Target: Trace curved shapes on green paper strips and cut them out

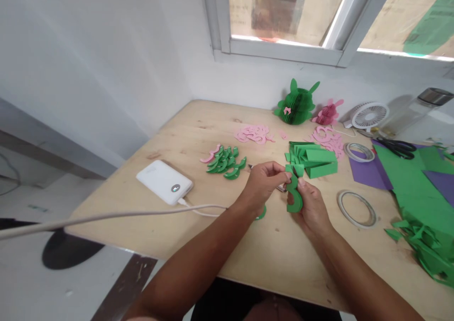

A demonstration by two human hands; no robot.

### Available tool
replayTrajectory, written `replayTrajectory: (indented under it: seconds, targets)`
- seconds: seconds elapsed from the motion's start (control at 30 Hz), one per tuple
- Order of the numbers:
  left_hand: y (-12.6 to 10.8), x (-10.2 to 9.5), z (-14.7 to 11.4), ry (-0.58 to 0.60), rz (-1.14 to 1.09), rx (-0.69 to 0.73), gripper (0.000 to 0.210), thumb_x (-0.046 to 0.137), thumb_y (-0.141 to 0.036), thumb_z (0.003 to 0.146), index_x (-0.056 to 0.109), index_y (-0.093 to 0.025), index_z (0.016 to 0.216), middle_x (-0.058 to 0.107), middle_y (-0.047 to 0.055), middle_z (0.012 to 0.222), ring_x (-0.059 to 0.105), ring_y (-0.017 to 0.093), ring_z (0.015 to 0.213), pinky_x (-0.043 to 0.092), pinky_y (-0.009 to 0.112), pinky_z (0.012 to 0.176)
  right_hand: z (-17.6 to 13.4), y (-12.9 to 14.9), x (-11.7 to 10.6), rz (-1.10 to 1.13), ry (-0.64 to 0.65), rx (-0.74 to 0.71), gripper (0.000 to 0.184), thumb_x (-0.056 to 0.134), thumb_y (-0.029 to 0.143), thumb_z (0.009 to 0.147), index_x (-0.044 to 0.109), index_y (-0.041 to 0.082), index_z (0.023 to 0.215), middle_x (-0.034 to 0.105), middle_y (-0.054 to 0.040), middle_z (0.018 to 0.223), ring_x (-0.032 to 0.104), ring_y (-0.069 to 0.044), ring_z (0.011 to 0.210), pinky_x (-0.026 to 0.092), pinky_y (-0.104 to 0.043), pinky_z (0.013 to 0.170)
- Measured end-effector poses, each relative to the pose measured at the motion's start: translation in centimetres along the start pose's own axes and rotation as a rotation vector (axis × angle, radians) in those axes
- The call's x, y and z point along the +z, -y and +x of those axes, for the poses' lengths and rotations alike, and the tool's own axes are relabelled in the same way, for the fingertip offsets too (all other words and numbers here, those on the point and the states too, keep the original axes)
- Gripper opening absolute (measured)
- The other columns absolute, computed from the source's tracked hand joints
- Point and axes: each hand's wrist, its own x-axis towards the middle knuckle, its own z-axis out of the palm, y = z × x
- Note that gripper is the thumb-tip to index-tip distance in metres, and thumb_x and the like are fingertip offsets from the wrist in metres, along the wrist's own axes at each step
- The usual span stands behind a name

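Observation:
Between my two hands is a green paper cutout (294, 195) with a scalloped, curved edge and a split at its top. My left hand (266, 181) pinches its upper left corner with thumb and forefinger. Wrapped round its right side, my right hand (311, 203) grips it from behind and below. Under my left wrist a small green curved piece (261, 212) peeks out on the table. Partly hidden behind my hands lies a slim dark-and-silver tool whose kind I cannot make out. Several folded green paper pieces (315, 160) are stacked just beyond my right hand.
Green curved cutouts (227, 160) and pink scraps (253, 133) lie left of centre. A white power bank (165, 181) trails a cable across the table. Tape rolls (357, 209), black scissors (396, 147), green sheets (414, 179), a small fan (370, 115) and a green paper ornament (298, 106) stand right and behind.

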Motion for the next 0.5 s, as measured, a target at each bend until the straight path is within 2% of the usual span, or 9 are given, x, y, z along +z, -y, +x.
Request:
replayTrajectory:
  seconds: [0.23,0.5]
  targets:
    - [-0.07,-0.07,0.0,0.014,-0.004,-0.014,0.024,0.078,-0.033,0.062,0.062,-0.016,0.059,0.062,0.0,0.059,0.052,0.011,0.056,0.042,0.027,0.062,0.08,-0.2,-0.3,0.005,0.004,0.022,0.045,0.073,0.061,0.072,0.067,0.017,0.07,0.049,0.0041,0.051,0.036,-0.009,0.047,0.029,-0.023,0.044]
    - [0.04,-0.08,0.04,0.004,0.002,-0.01,0.024,0.078,-0.033,0.062,0.062,-0.017,0.059,0.062,-0.001,0.058,0.053,0.011,0.056,0.042,0.027,0.062,-0.02,0.18,0.05,0.024,0.001,0.018,0.044,0.076,0.061,0.067,0.069,0.018,0.069,0.051,0.0039,0.05,0.037,-0.009,0.047,0.032,-0.024,0.045]
